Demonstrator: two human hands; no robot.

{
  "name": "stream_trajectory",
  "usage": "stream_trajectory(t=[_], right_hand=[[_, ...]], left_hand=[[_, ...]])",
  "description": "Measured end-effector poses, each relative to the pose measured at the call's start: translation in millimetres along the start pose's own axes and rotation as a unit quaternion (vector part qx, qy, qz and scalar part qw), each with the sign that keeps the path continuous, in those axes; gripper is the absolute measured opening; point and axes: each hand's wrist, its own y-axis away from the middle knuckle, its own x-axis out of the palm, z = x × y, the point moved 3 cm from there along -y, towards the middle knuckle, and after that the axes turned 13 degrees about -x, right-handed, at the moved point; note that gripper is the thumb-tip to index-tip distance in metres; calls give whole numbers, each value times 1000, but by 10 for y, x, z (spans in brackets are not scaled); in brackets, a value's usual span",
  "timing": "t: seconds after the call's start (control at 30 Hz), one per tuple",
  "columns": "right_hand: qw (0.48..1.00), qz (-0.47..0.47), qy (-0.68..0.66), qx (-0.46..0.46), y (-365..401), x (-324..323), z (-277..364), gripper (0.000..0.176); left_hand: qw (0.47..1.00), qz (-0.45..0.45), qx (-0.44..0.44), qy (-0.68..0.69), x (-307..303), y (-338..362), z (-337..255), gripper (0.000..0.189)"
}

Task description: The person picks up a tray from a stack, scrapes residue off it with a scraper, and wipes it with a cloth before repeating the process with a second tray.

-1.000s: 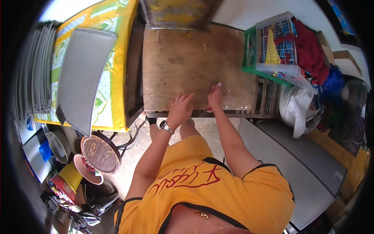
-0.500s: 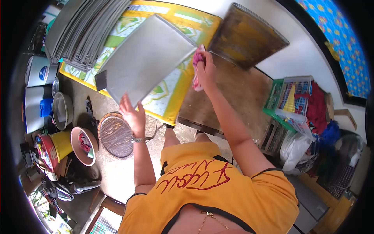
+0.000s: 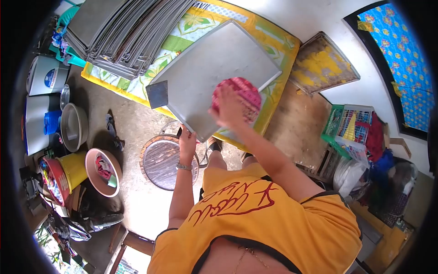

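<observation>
— Where's the tray (image 3: 214, 68)?
— I see it on the table (image 3: 285, 48), my left hand (image 3: 187, 142) with fingers clamped on its near edge.
— Right hand (image 3: 227, 108)?
— Fingers bunched round the cloth (image 3: 247, 91), pressing it on the tray.

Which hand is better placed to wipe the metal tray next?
Right. The right hand presses the pink cloth onto the metal tray, while the left hand grips the tray's near edge, steadying it.

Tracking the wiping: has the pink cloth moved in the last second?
Yes. The cloth went left, off the wooden table onto the metal tray.
</observation>
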Motion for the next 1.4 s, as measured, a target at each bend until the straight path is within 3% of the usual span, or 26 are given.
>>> stream_trajectory(t=[0.13, 0.17, 0.27, 0.37, 0.47, 0.5, 0.6, 0.7, 0.83, 0.9, 1.03, 1.07, 1.13, 1.2, 1.23, 1.3, 1.4], right_hand=[[988, -25, -133, -78, 0, 267, 434, 74], [961, -22, -275, -18, 3, 237, 313, 65], [996, 52, -37, 58, -97, -643, 202, 57], [991, -17, 121, 57, 174, -323, -270, 49], [996, -48, 74, 17, 169, -149, -526, 50], [990, -36, 132, 26, 108, -125, -653, 50], [966, -223, 31, 126, -150, -327, -1045, 54], [961, -104, 102, 236, -351, -255, -974, 62], [996, -42, 75, 24, -337, 63, 87, 69], [997, -34, 17, -70, -240, 176, 446, 60], [972, -11, -127, -197, -165, 153, 350, 32], [981, 36, -154, -112, -212, 14, 207, 28], [987, -9, -143, 66, -207, -189, -307, 26], [965, -151, -54, 209, -98, -327, -1101, 34], [958, -228, 54, 163, -76, -357, -1520, 41], [940, -216, 179, 196, -160, -469, -1957, 46], [936, -200, 184, 225, -763, -380, -2363, 47]], left_hand=[[997, 49, -31, 45, -35, 48, -35, 69], [998, 53, -31, 32, -45, 29, -28, 73], [995, 72, -42, 61, -40, 71, -102, 77], [993, 89, -44, 61, -42, 78, -124, 79], [992, 101, -44, 52, -75, 44, -108, 80], [994, 96, -41, 42, -71, 38, -121, 81], [996, 87, -30, 19, -75, 48, -131, 84], [997, 69, -16, 12, -42, 26, -117, 84], [999, 48, -23, 0, -45, 31, -84, 82], [1000, 30, -9, -1, -24, 29, -88, 80], [998, 54, -11, 12, -20, -32, 17, 79], [999, 47, -21, 17, 19, 64, -38, 79], [998, 33, -38, 27, 124, 248, -157, 78], [999, 33, -26, 0, 196, 258, -22, 77], [999, 33, -20, -20, 225, 237, 80, 78], [998, 49, -9, -28, 287, 202, 160, 80], [998, 37, -26, -42, 333, 270, 29, 83]])
